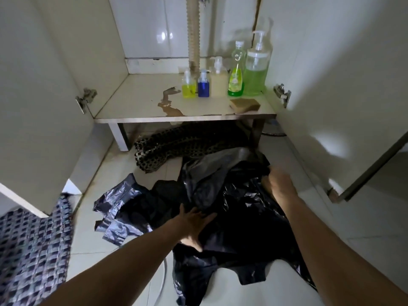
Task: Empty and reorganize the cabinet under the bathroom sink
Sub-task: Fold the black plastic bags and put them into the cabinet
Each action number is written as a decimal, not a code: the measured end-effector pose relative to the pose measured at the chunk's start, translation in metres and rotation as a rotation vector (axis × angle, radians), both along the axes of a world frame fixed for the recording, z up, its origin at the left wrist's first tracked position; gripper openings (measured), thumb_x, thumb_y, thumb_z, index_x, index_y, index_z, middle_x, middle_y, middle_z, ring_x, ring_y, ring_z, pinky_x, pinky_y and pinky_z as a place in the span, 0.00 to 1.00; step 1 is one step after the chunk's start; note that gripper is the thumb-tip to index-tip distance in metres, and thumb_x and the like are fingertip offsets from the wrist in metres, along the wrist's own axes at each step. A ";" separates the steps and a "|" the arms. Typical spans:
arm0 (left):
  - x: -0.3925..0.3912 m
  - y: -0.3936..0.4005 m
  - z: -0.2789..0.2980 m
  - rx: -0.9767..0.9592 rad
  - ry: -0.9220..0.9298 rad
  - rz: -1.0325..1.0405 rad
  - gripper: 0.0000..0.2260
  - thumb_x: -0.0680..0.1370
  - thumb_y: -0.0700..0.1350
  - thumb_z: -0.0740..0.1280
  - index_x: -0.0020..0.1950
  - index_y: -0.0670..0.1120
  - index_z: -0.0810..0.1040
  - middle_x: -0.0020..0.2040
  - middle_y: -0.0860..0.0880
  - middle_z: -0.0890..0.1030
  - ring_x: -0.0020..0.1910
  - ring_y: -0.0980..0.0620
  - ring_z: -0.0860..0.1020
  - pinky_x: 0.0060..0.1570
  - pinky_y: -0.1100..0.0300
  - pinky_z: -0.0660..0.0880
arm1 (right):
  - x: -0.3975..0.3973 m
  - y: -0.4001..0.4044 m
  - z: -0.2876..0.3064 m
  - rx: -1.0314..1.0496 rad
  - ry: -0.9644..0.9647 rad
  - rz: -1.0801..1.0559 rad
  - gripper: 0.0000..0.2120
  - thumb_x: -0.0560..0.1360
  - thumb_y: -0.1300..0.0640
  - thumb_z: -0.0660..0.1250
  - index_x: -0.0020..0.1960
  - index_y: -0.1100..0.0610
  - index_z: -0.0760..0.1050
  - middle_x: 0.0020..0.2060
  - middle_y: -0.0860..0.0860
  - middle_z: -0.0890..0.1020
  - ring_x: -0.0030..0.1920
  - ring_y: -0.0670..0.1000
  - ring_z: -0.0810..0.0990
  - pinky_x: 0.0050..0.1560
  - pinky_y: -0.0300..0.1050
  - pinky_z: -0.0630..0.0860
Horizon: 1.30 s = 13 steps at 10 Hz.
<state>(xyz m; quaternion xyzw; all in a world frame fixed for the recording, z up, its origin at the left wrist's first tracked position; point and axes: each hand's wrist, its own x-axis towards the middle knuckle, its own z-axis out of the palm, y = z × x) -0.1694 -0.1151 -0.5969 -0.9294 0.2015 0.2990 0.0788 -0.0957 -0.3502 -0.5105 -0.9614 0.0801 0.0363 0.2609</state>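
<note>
While crumpled, bags point(231, 206) under both hands.

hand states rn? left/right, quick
Left hand: open, fingers flat, pressing on the black plastic bags.
Right hand: blurred, on the bags; grip cannot be told.

Counted things in the open cabinet and on the floor

Five plastic bottles of coloured liquid point(218, 77); one brown rectangular sponge point(244, 104); one ribbed beige drain hose point(193, 34); two bare hands point(195, 224).
</note>
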 end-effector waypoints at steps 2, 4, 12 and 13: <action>-0.007 0.040 0.035 0.167 -0.189 0.092 0.16 0.79 0.42 0.60 0.66 0.45 0.74 0.66 0.43 0.75 0.63 0.40 0.75 0.58 0.50 0.74 | -0.008 0.021 -0.004 0.051 0.104 0.147 0.13 0.77 0.59 0.59 0.59 0.60 0.74 0.56 0.61 0.78 0.56 0.62 0.77 0.47 0.45 0.67; -0.026 0.097 0.047 0.418 -0.099 0.363 0.20 0.78 0.50 0.63 0.70 0.49 0.70 0.69 0.47 0.73 0.68 0.43 0.71 0.67 0.42 0.64 | -0.017 0.043 0.020 0.048 0.044 0.154 0.11 0.75 0.61 0.54 0.50 0.58 0.75 0.46 0.59 0.80 0.44 0.59 0.77 0.48 0.51 0.74; -0.002 0.026 0.321 -1.067 -1.021 0.695 0.45 0.72 0.62 0.68 0.79 0.51 0.44 0.79 0.45 0.45 0.77 0.42 0.52 0.71 0.44 0.57 | -0.025 0.034 0.251 -0.303 -0.461 0.535 0.10 0.68 0.58 0.73 0.43 0.61 0.75 0.38 0.56 0.79 0.42 0.56 0.79 0.40 0.43 0.72; -0.006 0.001 0.305 -0.553 -0.954 0.272 0.52 0.66 0.68 0.70 0.78 0.54 0.42 0.79 0.47 0.42 0.78 0.44 0.45 0.72 0.34 0.48 | -0.023 0.039 0.248 -0.321 -0.431 0.541 0.06 0.70 0.64 0.69 0.43 0.60 0.73 0.40 0.56 0.78 0.45 0.58 0.79 0.41 0.43 0.72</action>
